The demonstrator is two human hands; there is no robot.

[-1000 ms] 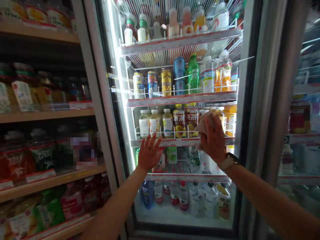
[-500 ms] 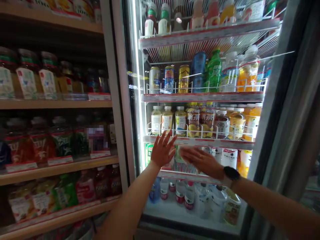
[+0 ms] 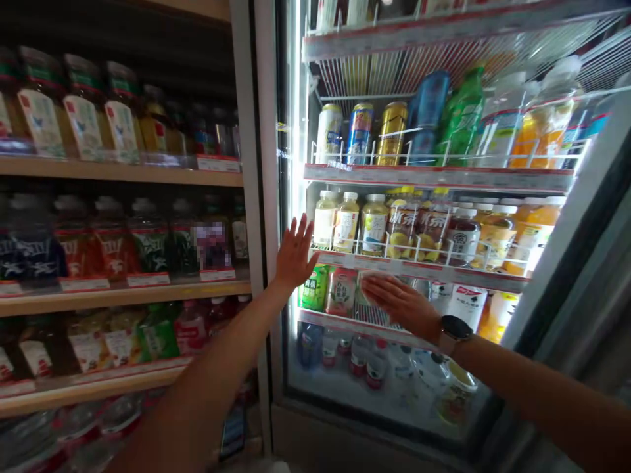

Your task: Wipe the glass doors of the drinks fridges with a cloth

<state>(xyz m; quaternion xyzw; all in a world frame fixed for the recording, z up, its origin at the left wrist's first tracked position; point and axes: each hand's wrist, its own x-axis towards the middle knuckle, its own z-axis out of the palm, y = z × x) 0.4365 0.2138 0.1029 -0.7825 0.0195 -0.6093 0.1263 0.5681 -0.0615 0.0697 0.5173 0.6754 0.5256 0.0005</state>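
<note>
My left hand (image 3: 294,255) is raised with fingers spread, against the glass door (image 3: 320,391) of a lit drinks fridge, near its left edge. It holds nothing. My right hand (image 3: 394,299), with a dark watch (image 3: 455,327) on the wrist, lies flat at the glass in front of the lower shelf. Beneath its fingers a pale cloth (image 3: 365,281) shows at the edges, mostly hidden by the hand. Behind the glass between the hands stand a green drink bottle (image 3: 314,288) and a pinkish drink bottle (image 3: 340,291).
Inside the fridge, wire shelves hold cans (image 3: 393,133), a green soda bottle (image 3: 462,118) and several tea bottles (image 3: 373,223). The fridge's left frame (image 3: 266,217) runs upright beside my left hand. To the left, wooden shelves (image 3: 197,290) carry many bottles.
My left hand has shifted left across the glass toward the door's edge, away from my right hand. The view has moved closer and tilted downward. My right hand stays at the lower shelf.
</note>
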